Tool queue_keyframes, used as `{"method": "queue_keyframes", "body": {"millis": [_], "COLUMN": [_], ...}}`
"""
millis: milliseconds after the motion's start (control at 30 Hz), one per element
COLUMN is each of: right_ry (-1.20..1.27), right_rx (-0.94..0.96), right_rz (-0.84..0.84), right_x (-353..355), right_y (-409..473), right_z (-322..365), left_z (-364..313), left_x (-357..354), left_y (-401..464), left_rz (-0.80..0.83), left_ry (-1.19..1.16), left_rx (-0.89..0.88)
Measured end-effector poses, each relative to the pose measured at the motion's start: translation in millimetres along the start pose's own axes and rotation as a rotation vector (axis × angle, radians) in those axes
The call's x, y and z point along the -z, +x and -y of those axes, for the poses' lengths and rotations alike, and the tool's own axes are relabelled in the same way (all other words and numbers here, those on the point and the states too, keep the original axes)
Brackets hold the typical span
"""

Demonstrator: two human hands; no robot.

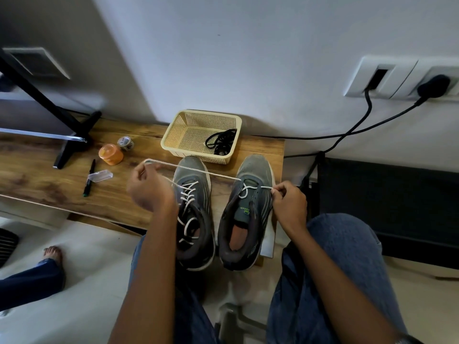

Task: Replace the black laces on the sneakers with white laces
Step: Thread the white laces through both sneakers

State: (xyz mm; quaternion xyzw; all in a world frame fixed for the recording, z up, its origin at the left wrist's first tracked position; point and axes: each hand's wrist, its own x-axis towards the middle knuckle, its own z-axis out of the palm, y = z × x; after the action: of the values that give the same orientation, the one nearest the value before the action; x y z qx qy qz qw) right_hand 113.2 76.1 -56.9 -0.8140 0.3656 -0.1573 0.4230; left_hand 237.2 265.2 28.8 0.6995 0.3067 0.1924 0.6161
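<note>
Two grey sneakers (218, 214) side by side on bench (49, 180). Left hand (149, 189) pinches one end of white lace (206, 173), right hand (289, 203) pinches other; lace crosses right sneaker (248, 207) between grips. Left sneaker (195, 212) already white-laced. One basket (201, 135) beyond grips holds black laces (221, 141).

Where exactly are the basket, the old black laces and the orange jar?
basket (173, 135): head view, its left wall.
black laces (221, 142): head view, the coiled bundle lying inside the basket.
orange jar (111, 155): head view, its side below the lid.
</note>
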Motion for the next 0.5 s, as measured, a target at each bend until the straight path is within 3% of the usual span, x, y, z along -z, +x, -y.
{"method": "queue_keyframes", "body": {"millis": [133, 233, 300, 400, 500], "right_ry": [-0.002, -0.006, -0.001, -0.008, -0.005], "right_rx": [-0.016, -0.021, -0.007, 0.020, 0.058], "right_rz": [-0.007, -0.008, -0.014, -0.012, -0.021], "right_x": [0, -2, -3, -5, -6], "right_y": [0, 1, 1, 1, 1], "right_z": [-2, -3, -3, -3, -4], "left_z": [-2, -3, 2, 16, 31], "left_x": [12, 20, 20, 13, -2], "left_y": [20, 27, 22, 2, -26], "left_rz": [-0.150, -0.101, 0.017, 0.254, 0.567], "left_ry": [-0.216, -0.137, 0.108, 0.587, 0.659], "left_rx": [0.215, 0.193, 0.033, -0.411, -0.787]}}
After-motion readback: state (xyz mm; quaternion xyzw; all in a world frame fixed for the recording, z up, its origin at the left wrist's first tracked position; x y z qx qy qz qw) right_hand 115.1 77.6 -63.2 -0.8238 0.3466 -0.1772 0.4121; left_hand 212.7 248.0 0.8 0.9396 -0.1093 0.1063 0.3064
